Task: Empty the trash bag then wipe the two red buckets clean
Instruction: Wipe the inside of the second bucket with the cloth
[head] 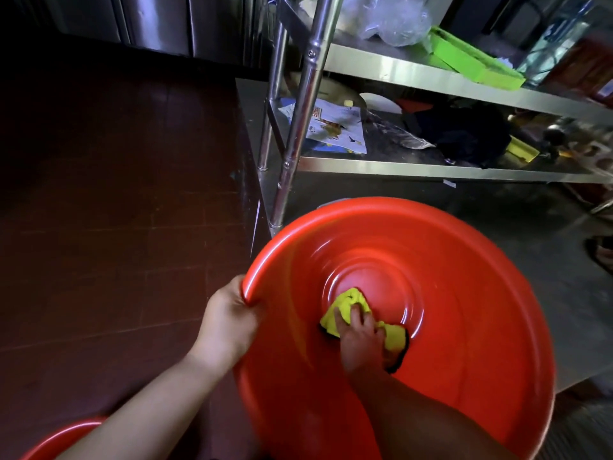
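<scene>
**A:** What are the hands doing?

**B:** The left hand (pixel 232 318) is gripping the rim of the big red bucket (pixel 464 310) at its left edge, fingers curling over the lip into the inside, thumb side outside. The left forearm is reaching up from the lower left corner.

**A:** And the right?

**B:** The right hand (pixel 360 336) is reaching deep inside the bucket, pressing a yellow cloth (pixel 348 302) against the ridged bottom. Its fingers are bending down over the bunched cloth, holding it; folds are sticking out beyond the fingertips and to the right of the hand. The right forearm is entering from the bottom edge and sloping down into the bucket.

**A:** Where is the bucket sitting?

**B:** It is filling the lower right of the view, mouth tilting toward the camera, just in front of a steel rack (pixel 298 127). I cannot tell what it is resting on. A second bucket (pixel 63 438), also red, is showing only as a rim in the bottom left corner, under the left forearm.

**A:** Anything on the rack?

**B:** A printed paper (pixel 335 127) and a dark bag (pixel 464 134) are lying on the lower shelf, and a green tray (pixel 474 61) and clear plastic (pixel 394 21) are lying on the upper one.
</scene>
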